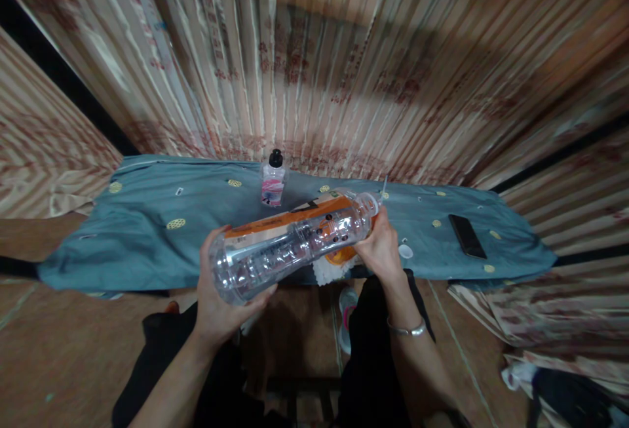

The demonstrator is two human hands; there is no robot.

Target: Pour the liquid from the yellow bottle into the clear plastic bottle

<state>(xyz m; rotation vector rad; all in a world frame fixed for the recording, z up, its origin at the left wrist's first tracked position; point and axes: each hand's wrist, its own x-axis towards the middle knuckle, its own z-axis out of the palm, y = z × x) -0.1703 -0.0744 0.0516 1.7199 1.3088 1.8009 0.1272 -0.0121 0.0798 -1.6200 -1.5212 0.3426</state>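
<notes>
Large clear bottle (295, 244), orange label, held level above the near edge of the counter (147, 264), tilted slightly up toward its neck.

Left hand (219, 297): grip closed round the bottle's base, fingers wrapped under, thumb over the top.

Right hand (381, 248): grip closed on the neck end, just below the mouth. Thin bracelet (407, 330) on that wrist.

The bottle spans the gap between the two hands, with its body clear of the blue cloth (162, 218) that covers the counter.

Count:
- One large bottle, in hand.
- One small bottle (272, 182), black cap, pink label, upright at the far edge of the cloth.
- One dark phone (466, 236), flat at the right, well apart from the hands.
- One small white cap (405, 251), just beside the right hand.
- One white rag (327, 272), partly hidden under the large bottle.
</notes>
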